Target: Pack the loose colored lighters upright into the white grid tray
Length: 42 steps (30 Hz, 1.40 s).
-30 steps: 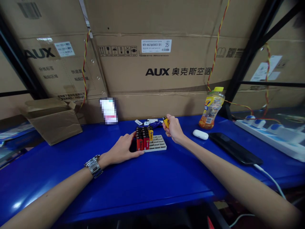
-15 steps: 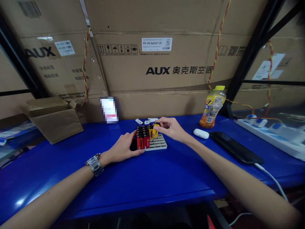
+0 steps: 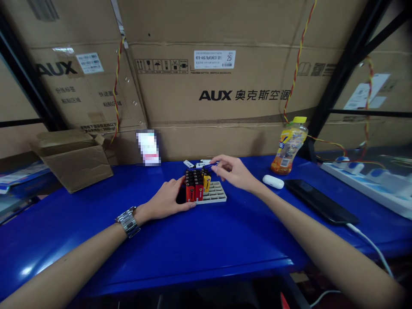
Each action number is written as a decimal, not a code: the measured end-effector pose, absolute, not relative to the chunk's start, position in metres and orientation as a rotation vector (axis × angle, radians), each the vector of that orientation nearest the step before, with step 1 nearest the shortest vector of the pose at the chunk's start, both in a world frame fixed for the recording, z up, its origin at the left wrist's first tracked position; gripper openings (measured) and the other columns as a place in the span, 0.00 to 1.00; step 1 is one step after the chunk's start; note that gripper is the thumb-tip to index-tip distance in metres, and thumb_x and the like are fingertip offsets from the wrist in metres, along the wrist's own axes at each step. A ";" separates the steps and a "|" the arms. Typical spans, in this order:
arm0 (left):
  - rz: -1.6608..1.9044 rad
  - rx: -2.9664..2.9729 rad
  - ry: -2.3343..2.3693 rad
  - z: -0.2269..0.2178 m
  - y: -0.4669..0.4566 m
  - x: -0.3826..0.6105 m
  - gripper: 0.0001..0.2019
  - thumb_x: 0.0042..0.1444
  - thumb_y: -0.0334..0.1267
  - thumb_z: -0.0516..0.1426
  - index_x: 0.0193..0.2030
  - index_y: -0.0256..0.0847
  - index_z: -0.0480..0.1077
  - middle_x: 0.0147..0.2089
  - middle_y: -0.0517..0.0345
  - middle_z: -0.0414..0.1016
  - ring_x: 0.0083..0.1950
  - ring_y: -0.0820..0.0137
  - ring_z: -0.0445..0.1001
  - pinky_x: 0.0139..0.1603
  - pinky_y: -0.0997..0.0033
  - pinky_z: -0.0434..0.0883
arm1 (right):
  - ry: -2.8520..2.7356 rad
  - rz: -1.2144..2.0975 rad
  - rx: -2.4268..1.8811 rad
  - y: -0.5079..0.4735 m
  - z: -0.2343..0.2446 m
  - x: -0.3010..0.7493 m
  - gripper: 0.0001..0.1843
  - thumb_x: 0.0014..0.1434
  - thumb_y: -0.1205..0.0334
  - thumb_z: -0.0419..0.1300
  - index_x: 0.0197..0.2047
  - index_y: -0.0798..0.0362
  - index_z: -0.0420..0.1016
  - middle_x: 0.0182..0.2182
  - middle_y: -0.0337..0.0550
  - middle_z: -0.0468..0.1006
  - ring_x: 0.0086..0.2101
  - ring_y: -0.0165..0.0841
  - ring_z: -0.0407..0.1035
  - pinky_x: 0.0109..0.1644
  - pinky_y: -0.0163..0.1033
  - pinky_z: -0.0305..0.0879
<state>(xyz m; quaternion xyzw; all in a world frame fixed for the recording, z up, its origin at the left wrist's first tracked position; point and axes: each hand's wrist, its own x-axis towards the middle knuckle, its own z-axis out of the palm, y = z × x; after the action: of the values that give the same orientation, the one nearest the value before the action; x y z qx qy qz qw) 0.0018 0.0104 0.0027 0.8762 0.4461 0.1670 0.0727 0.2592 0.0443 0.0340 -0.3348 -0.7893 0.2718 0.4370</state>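
Observation:
A pale gridded tray [image 3: 215, 198] stands on the blue table. Red 9-volt batteries [image 3: 194, 193] with black tops stand upright in rows across its left part. A yellow 9-volt battery [image 3: 207, 183] sits in the tray just right of them. My left hand [image 3: 165, 199] braces the tray's left end, thumb along the front corner and fingers by the batteries' left side. Just above and right of the yellow battery is my right hand [image 3: 233, 172], thumb and forefinger apart with no battery visible between them. Several small white pieces [image 3: 202, 165] lie behind the tray, partly hidden by that hand.
A drink bottle [image 3: 289, 148], a white earbud case [image 3: 273, 182] and a black phone [image 3: 318, 201] on a cable are to the right, before a power strip [image 3: 370, 184]. At left stand an opened carton [image 3: 77, 163] and a lit screen [image 3: 148, 148]. Large cardboard boxes [image 3: 244, 120] form the back.
My right hand has let go of the yellow battery, which now stands in the tray, and has lifted slightly away to the right. My left hand stays put.

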 end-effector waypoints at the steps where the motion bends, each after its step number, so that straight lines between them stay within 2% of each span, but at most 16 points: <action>1: 0.500 2.629 1.344 0.003 0.011 0.001 0.43 0.53 0.66 0.53 0.66 0.37 0.52 0.52 0.40 0.71 0.47 0.53 0.69 0.47 0.50 0.65 | -1.953 0.610 -0.883 0.049 0.036 0.267 0.10 0.60 0.59 0.55 0.41 0.53 0.73 0.22 0.36 0.70 0.23 0.28 0.63 0.30 0.36 0.60; 4: 0.483 2.606 1.357 0.004 0.010 0.001 0.43 0.52 0.66 0.53 0.66 0.37 0.52 0.52 0.40 0.71 0.48 0.53 0.68 0.47 0.51 0.65 | -2.108 0.276 -1.095 0.067 0.036 0.295 0.11 0.54 0.70 0.54 0.37 0.53 0.75 0.28 0.41 0.75 0.27 0.31 0.66 0.36 0.39 0.61; 6: 0.468 2.590 1.362 0.005 0.010 0.002 0.44 0.52 0.66 0.53 0.66 0.35 0.52 0.52 0.40 0.71 0.48 0.52 0.68 0.48 0.51 0.65 | -2.331 0.097 -1.221 0.079 0.031 0.314 0.17 0.45 0.77 0.55 0.36 0.53 0.78 0.35 0.45 0.77 0.37 0.37 0.68 0.45 0.42 0.61; 8: 0.458 2.582 1.373 0.007 0.009 0.003 0.44 0.52 0.66 0.53 0.66 0.34 0.53 0.52 0.39 0.71 0.48 0.51 0.68 0.48 0.50 0.65 | -2.484 -0.002 -1.320 0.087 0.024 0.327 0.26 0.40 0.79 0.55 0.43 0.52 0.79 0.43 0.49 0.76 0.44 0.41 0.67 0.49 0.45 0.58; 10: 0.447 2.578 1.384 0.007 0.009 0.003 0.45 0.51 0.67 0.53 0.66 0.33 0.53 0.51 0.39 0.70 0.48 0.51 0.68 0.48 0.50 0.65 | -2.571 -0.044 -1.406 0.089 0.019 0.331 0.30 0.41 0.80 0.56 0.47 0.50 0.78 0.48 0.52 0.74 0.47 0.44 0.64 0.49 0.46 0.57; 13: 0.438 2.578 1.391 0.007 0.008 0.003 0.46 0.52 0.66 0.53 0.66 0.32 0.52 0.51 0.38 0.70 0.49 0.52 0.68 0.49 0.51 0.65 | -2.607 -0.092 -1.520 0.085 0.020 0.326 0.25 0.45 0.77 0.57 0.45 0.48 0.79 0.50 0.53 0.73 0.48 0.47 0.62 0.45 0.46 0.57; 16: 0.439 2.583 1.387 0.007 0.008 0.003 0.44 0.52 0.66 0.53 0.67 0.34 0.51 0.51 0.39 0.70 0.48 0.52 0.68 0.48 0.51 0.65 | -2.618 -0.132 -1.530 0.077 0.026 0.314 0.17 0.44 0.73 0.61 0.39 0.50 0.79 0.45 0.51 0.74 0.46 0.47 0.62 0.44 0.46 0.56; 19: 0.435 2.577 1.386 0.007 0.008 0.002 0.44 0.52 0.66 0.53 0.67 0.35 0.51 0.51 0.40 0.70 0.48 0.52 0.68 0.48 0.51 0.65 | -2.626 -0.028 -1.480 0.072 0.030 0.305 0.13 0.43 0.70 0.63 0.36 0.52 0.75 0.33 0.44 0.76 0.37 0.40 0.66 0.42 0.44 0.56; 21: 0.438 2.576 1.389 0.007 0.008 0.002 0.44 0.52 0.66 0.53 0.66 0.35 0.52 0.50 0.40 0.70 0.48 0.52 0.68 0.47 0.51 0.65 | -2.610 0.108 -1.413 0.071 0.030 0.300 0.14 0.44 0.71 0.61 0.37 0.52 0.73 0.28 0.41 0.75 0.31 0.35 0.66 0.39 0.41 0.57; 25: 0.495 2.608 1.365 0.004 0.010 0.002 0.40 0.52 0.65 0.54 0.64 0.39 0.55 0.49 0.43 0.71 0.46 0.53 0.69 0.46 0.52 0.66 | -2.501 0.243 -1.228 0.072 0.025 0.293 0.15 0.49 0.74 0.57 0.42 0.54 0.71 0.32 0.45 0.76 0.32 0.34 0.67 0.39 0.40 0.60; 29: 0.535 2.631 1.349 0.002 0.011 0.001 0.40 0.52 0.65 0.53 0.64 0.39 0.56 0.47 0.44 0.72 0.45 0.54 0.69 0.44 0.52 0.67 | -2.323 0.241 -1.059 0.068 0.023 0.283 0.05 0.58 0.68 0.53 0.31 0.52 0.67 0.31 0.45 0.73 0.34 0.35 0.66 0.41 0.41 0.61; 31: 0.531 2.632 1.353 0.002 0.011 0.001 0.40 0.52 0.65 0.53 0.64 0.39 0.56 0.47 0.44 0.72 0.45 0.53 0.69 0.44 0.51 0.67 | -2.154 0.431 -1.025 0.064 0.023 0.277 0.09 0.62 0.60 0.51 0.30 0.51 0.62 0.28 0.42 0.71 0.30 0.32 0.66 0.37 0.39 0.63; 33: 0.509 2.628 1.362 0.004 0.010 0.001 0.40 0.52 0.65 0.53 0.64 0.38 0.55 0.47 0.43 0.71 0.46 0.53 0.69 0.45 0.51 0.67 | -1.965 0.728 -0.982 0.059 0.024 0.270 0.12 0.65 0.53 0.48 0.32 0.50 0.58 0.25 0.37 0.69 0.23 0.28 0.64 0.28 0.35 0.62; 36: 0.487 2.627 1.367 0.005 0.009 0.002 0.41 0.52 0.65 0.53 0.64 0.38 0.55 0.48 0.42 0.71 0.46 0.52 0.69 0.44 0.51 0.67 | -1.676 1.037 -0.925 0.053 0.025 0.260 0.11 0.62 0.52 0.50 0.33 0.48 0.57 0.18 0.29 0.61 0.14 0.24 0.52 0.16 0.30 0.48; 39: 0.507 2.635 1.358 0.004 0.009 0.002 0.40 0.53 0.65 0.53 0.64 0.39 0.55 0.48 0.43 0.72 0.46 0.53 0.70 0.45 0.53 0.67 | -1.469 1.090 -0.904 0.050 0.026 0.255 0.13 0.59 0.51 0.53 0.29 0.50 0.63 0.13 0.27 0.51 0.13 0.22 0.42 0.14 0.28 0.38; 42: 0.531 2.621 1.355 0.003 0.010 0.001 0.41 0.52 0.65 0.53 0.65 0.39 0.55 0.47 0.44 0.72 0.45 0.54 0.70 0.45 0.54 0.66 | -1.335 1.089 -0.945 0.050 0.025 0.253 0.25 0.58 0.43 0.52 0.19 0.52 0.61 0.10 0.28 0.48 0.12 0.21 0.40 0.13 0.29 0.37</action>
<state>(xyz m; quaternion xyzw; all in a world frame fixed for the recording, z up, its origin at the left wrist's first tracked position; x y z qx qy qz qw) 0.0011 0.0096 0.0029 0.8720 0.4507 0.1767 0.0718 0.2528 0.0501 0.0248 -0.4001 -0.5651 0.4609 0.5551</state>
